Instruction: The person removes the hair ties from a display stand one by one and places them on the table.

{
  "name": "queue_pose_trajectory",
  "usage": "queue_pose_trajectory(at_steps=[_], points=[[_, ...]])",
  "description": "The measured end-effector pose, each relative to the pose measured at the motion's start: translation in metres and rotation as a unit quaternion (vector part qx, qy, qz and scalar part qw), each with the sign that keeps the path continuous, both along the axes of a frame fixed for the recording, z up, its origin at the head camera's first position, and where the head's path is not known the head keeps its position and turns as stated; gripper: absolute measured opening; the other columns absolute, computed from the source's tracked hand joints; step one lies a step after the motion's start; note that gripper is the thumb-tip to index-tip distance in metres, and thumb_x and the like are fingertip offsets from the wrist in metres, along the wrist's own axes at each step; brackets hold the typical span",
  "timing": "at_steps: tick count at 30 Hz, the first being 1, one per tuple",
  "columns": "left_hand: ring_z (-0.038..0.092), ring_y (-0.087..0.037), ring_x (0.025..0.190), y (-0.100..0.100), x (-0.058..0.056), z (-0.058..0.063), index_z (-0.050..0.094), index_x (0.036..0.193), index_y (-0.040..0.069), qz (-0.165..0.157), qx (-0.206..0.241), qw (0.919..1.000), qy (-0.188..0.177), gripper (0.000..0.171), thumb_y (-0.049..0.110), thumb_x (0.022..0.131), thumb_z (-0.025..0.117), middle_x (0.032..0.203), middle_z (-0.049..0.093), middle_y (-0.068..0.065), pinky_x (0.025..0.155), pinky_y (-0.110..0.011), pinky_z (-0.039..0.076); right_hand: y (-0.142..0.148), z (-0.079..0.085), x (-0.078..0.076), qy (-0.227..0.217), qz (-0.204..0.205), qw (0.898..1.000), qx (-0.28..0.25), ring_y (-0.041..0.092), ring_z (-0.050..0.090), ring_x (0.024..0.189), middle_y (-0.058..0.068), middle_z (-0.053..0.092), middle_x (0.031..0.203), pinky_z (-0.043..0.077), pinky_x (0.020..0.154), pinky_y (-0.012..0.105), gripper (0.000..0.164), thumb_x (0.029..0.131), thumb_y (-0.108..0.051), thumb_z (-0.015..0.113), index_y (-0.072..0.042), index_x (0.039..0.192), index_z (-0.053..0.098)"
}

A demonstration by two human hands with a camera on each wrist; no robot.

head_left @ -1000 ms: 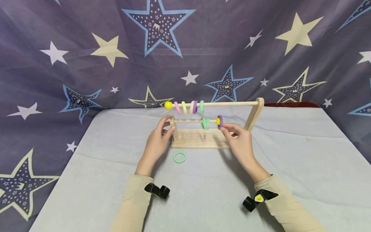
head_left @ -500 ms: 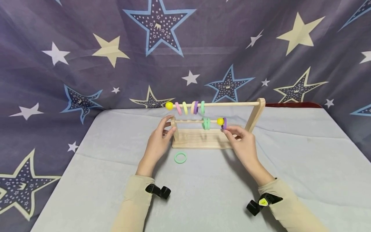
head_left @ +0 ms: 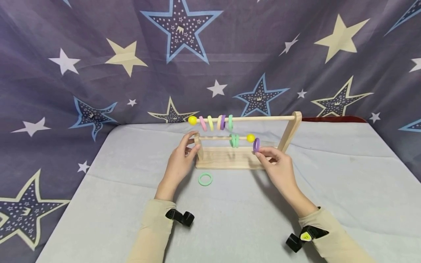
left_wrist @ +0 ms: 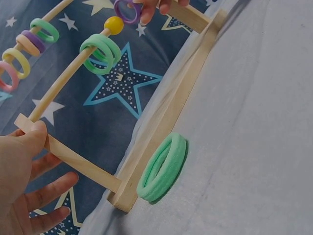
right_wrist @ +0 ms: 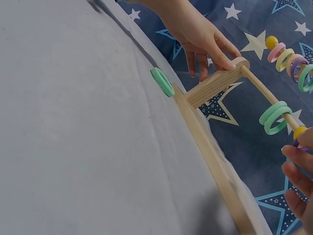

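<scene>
A wooden two-rod stand (head_left: 230,160) stands on the cloth-covered table. My left hand (head_left: 177,162) pinches the top of its short left post (left_wrist: 80,161) between thumb and fingers. My right hand (head_left: 279,166) pinches a purple hair tie (head_left: 258,144) just right of the yellow ball (head_left: 250,138) that tips the lower rod (head_left: 213,138); the tie is off the rod. Two green hair ties (head_left: 236,141) hang on that rod. Across the upper rod (head_left: 263,118) hang pink (head_left: 203,123), yellow (head_left: 210,122), peach (head_left: 219,122), purple (head_left: 223,122) and green (head_left: 230,122) ties.
One green hair tie (left_wrist: 177,164) lies on the table in front of the stand's left end. A tall slanted post (head_left: 289,132) carries the upper rod at the right. Behind the table hangs a dark star-patterned cloth (head_left: 250,44).
My right hand has drawn the purple hair tie rightward off the yellow ball, then slightly down. My left hand stays on the short post.
</scene>
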State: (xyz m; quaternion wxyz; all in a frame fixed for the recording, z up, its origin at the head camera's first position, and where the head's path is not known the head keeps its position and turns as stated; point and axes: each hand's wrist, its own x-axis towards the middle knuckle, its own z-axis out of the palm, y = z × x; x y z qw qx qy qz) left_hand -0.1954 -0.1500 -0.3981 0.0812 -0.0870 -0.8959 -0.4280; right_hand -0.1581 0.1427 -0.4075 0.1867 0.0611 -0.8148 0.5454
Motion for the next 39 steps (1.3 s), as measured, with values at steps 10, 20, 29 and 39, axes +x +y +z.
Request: queue_pose_trajectory(at_steps=[10, 20, 29, 39], points=[[0.064, -0.03, 0.101, 0.0, -0.001, -0.001, 0.043, 0.146, 0.027, 0.0, 0.0, 1.0, 0.002, 0.046, 0.033, 0.102, 0.055, 0.133, 0.061, -0.012, 0.089, -0.045, 0.05, 0.004, -0.001, 0.005, 0.014, 0.027, 0.999, 0.017, 0.0, 0.06, 0.079, 0.006, 0.075, 0.096, 0.047, 0.067, 0.017, 0.01, 0.089, -0.008, 0.075, -0.003, 0.097, 0.076], [0.064, -0.029, 0.099, 0.0, -0.002, -0.003, 0.042, 0.146, 0.027, -0.002, -0.002, 1.0, 0.002, 0.047, 0.033, 0.102, 0.055, 0.133, 0.061, -0.012, 0.089, -0.045, 0.05, 0.002, 0.002, 0.008, 0.008, 0.063, 0.997, 0.033, 0.002, 0.062, 0.084, 0.005, 0.074, 0.095, 0.048, 0.071, 0.019, 0.009, 0.09, -0.008, 0.073, -0.006, 0.098, 0.076], [0.064, -0.029, 0.099, 0.0, -0.002, -0.002, 0.043, 0.146, 0.028, -0.001, -0.003, 1.0, 0.002, 0.046, 0.033, 0.101, 0.055, 0.132, 0.062, -0.011, 0.088, -0.045, 0.05, -0.005, 0.003, 0.009, 0.011, 0.089, 0.994, 0.061, 0.011, 0.064, 0.085, 0.004, 0.073, 0.092, 0.051, 0.073, 0.029, 0.009, 0.089, -0.003, 0.073, -0.005, 0.098, 0.075], [0.064, -0.028, 0.097, 0.0, -0.002, 0.0, 0.042, 0.146, 0.027, 0.001, -0.003, 1.0, -0.003, 0.047, 0.033, 0.102, 0.055, 0.132, 0.062, -0.011, 0.088, -0.045, 0.049, -0.015, 0.006, 0.008, 0.001, 0.126, 0.988, 0.09, 0.014, 0.064, 0.086, 0.001, 0.073, 0.092, 0.052, 0.075, 0.036, 0.011, 0.088, -0.003, 0.073, -0.007, 0.099, 0.074]])
